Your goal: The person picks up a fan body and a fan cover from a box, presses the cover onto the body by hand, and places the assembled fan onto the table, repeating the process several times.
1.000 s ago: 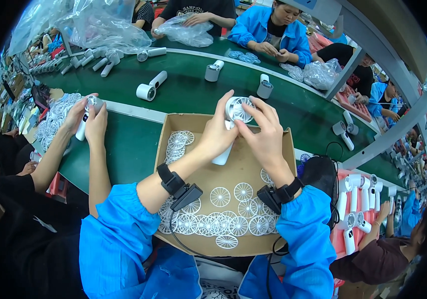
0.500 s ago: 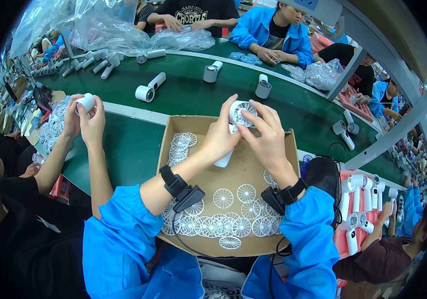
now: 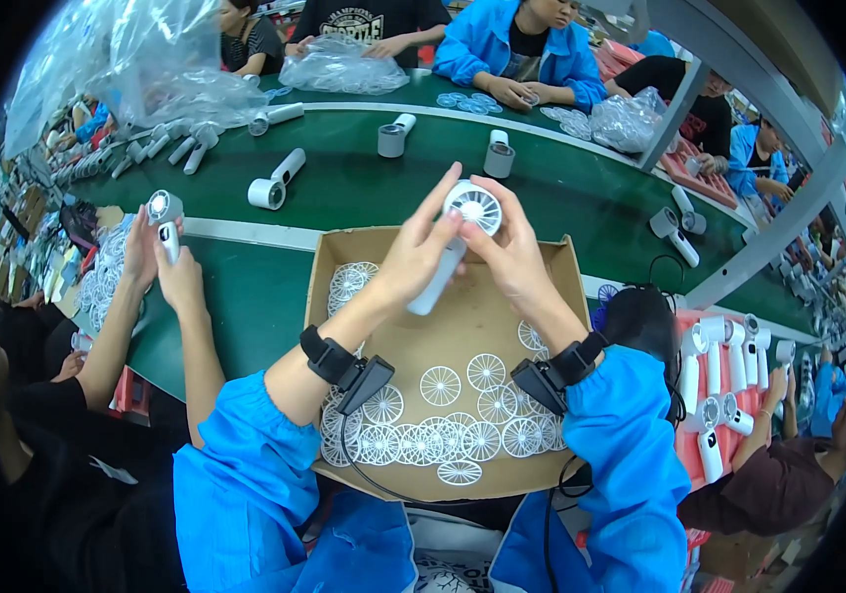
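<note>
Above a cardboard box (image 3: 423, 341) I hold a white handheld fan (image 3: 435, 284) with both hands. Its round head with a spoked white grille (image 3: 476, 210) faces up toward me, and its handle slants down to the left. My left hand (image 3: 417, 249) is closed round the neck and the left side of the head, thumb at the grille's edge. My right hand (image 3: 514, 255) grips the head from the right, its thumb pressing at the lower rim. Loose white spoked grilles (image 3: 440, 386) lie in the box, thickest along its near side.
Handheld fans (image 3: 267, 193) stand and lie along the green conveyor (image 3: 344, 183) beyond the box. At my left a co-worker's hands hold another fan (image 3: 165, 210). A pink tray of fans (image 3: 697, 435) is on the right, beside a grey metal post (image 3: 754, 237). Co-workers sit across.
The fan in my hands has turned, so its grille faces me more and its handle shows more. My right fingers moved off the grille. The co-worker's fan at left has turned handle-down.
</note>
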Motion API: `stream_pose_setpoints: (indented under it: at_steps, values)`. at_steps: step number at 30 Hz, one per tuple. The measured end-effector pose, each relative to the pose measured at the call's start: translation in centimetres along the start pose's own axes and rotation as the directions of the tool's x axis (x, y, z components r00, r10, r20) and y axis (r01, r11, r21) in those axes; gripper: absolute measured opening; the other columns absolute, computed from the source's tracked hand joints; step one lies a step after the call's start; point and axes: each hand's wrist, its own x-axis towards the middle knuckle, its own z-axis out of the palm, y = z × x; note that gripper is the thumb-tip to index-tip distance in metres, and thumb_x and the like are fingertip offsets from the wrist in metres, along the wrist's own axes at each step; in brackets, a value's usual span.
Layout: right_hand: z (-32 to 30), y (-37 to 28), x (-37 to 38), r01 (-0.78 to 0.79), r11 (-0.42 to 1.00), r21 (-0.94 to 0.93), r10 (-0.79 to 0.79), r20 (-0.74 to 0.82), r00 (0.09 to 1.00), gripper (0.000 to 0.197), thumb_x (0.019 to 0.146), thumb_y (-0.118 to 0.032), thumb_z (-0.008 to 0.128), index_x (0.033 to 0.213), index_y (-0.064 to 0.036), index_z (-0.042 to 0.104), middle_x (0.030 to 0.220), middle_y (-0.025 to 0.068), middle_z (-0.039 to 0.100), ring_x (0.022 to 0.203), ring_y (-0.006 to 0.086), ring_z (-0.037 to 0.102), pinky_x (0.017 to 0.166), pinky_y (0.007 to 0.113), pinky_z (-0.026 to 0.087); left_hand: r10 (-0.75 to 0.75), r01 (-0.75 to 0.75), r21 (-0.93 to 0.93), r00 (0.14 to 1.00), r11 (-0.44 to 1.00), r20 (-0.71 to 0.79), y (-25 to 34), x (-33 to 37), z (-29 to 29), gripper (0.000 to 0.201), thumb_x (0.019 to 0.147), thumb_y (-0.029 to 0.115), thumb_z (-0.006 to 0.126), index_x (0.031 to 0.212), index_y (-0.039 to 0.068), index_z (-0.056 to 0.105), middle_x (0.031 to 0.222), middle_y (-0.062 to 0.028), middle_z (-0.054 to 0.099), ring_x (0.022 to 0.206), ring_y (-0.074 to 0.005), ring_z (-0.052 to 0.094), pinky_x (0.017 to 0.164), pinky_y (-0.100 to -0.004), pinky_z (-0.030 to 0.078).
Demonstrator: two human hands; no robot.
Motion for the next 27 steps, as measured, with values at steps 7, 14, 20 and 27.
stream_pose_setpoints:
  at_steps: [7, 14, 20, 27]
  values:
    - [-0.6, 0.1, 0.2, -0.124, 0.980, 0.154, 0.124, 0.006, 0.992, 0.042, 0.094, -0.032, 0.054, 0.128, -0.0079, 0.048, 0.112, 0.0075, 0.058, 0.099, 0.0147, 0.059, 0.073, 0.029, 0.054, 0.163, -0.200, 0.538, 0.980, 0.819, 0.117, -0.7, 0.5, -0.1, 0.067, 0.093, 0.021, 0.055, 0.148, 0.016, 0.017, 0.096, -0.0056, 0.061, 0.060, -0.0096, 0.055, 0.053, -0.0226, 0.048]
    - [-10.6, -1.7, 5.0, -0.366, 0.929, 0.047, 0.369, -0.144, 0.918, 0.064, 0.092, -0.044, 0.051, 0.139, -0.0047, 0.032, 0.117, 0.0216, 0.055, 0.107, 0.0288, 0.058, 0.090, 0.040, 0.048, 0.229, 0.026, 0.475, 0.853, 0.880, -0.470, -1.6, 2.2, -3.5, 0.056, 0.093, 0.026, 0.053, 0.142, 0.007, 0.032, 0.101, -0.0116, 0.060, 0.099, -0.0230, 0.058, 0.084, -0.0351, 0.048]
    - [-41.4, 2.2, 4.1, -0.038, -0.501, -0.865, 0.049, -0.072, 0.996, 0.034, 0.088, -0.029, 0.050, 0.095, 0.0021, 0.061, 0.094, 0.0223, 0.065, 0.084, 0.0335, 0.064, 0.072, 0.041, 0.052, 0.096, -0.056, 0.960, 0.995, 0.275, 0.031, -2.2, 2.8, -2.3, 0.044, 0.087, 0.025, 0.058, 0.125, 0.002, 0.053, 0.106, -0.0162, 0.062, 0.111, -0.0316, 0.051, 0.098, -0.0406, 0.039]
    - [-51.2, 6.5, -1.2, -0.493, -0.149, -0.857, 0.378, -0.510, 0.773, 0.063, 0.084, -0.019, 0.052, 0.142, -0.0111, 0.031, 0.114, 0.0276, 0.058, 0.112, 0.0446, 0.052, 0.092, 0.051, 0.041, 0.192, -0.044, 0.987, 0.981, 0.157, 0.013, -2.9, 1.0, -2.4, 0.032, 0.082, 0.021, 0.059, 0.107, 0.002, 0.064, 0.102, -0.0164, 0.064, 0.103, -0.0325, 0.056, 0.094, -0.0428, 0.041]
